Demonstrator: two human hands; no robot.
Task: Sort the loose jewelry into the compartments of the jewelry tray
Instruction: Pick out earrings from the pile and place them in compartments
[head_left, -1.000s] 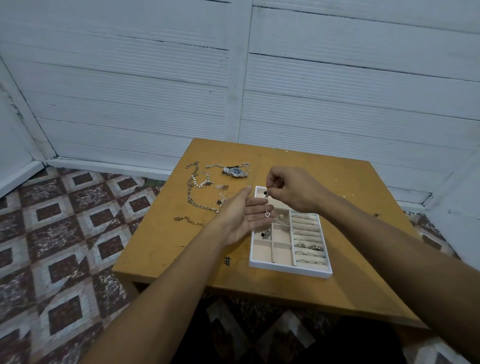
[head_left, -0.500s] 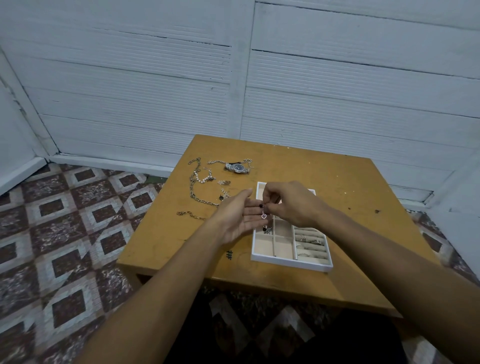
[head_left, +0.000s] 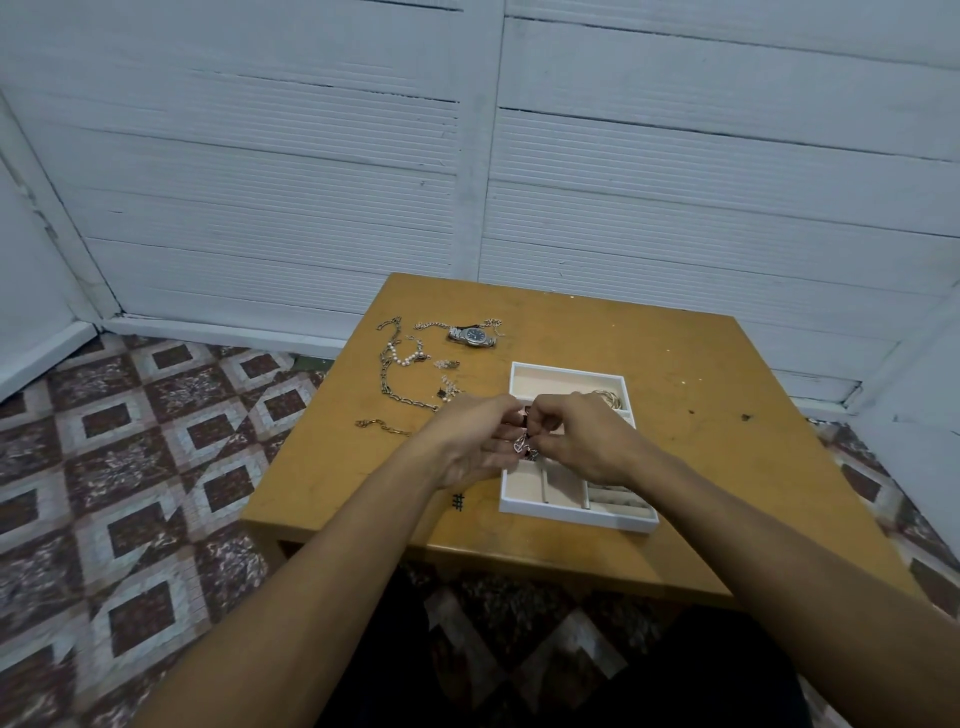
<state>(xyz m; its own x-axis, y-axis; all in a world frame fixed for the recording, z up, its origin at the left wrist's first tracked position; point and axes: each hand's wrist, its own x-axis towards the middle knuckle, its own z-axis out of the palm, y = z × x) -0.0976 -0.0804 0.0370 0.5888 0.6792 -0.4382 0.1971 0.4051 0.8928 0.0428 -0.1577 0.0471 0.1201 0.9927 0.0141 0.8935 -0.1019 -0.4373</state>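
A white jewelry tray (head_left: 576, 515) with cream compartments lies on the wooden table (head_left: 675, 364). Over its left side both my hands meet. My right hand (head_left: 584, 436) pinches a small silver heart pendant piece with dark beads (head_left: 521, 442), and my left hand (head_left: 465, 441) curls its fingers around the same piece from the left. The hands hide the tray's middle compartments. Loose jewelry lies to the left of the tray: a wristwatch (head_left: 471, 336), a long link chain (head_left: 393, 387), a pearl bracelet (head_left: 402, 358), a short gold chain (head_left: 382, 426) and small earrings (head_left: 449, 387).
Bangles (head_left: 612, 397) sit in a far right compartment of the tray. A black hash mark (head_left: 457, 501) is drawn on the table near the tray's front left corner. Patterned floor tiles and white panelled walls surround the table.
My right hand has come down and toward my left hand with the pendant piece. My left hand went from an open palm to fingers closed on it. The view has tilted down slightly.
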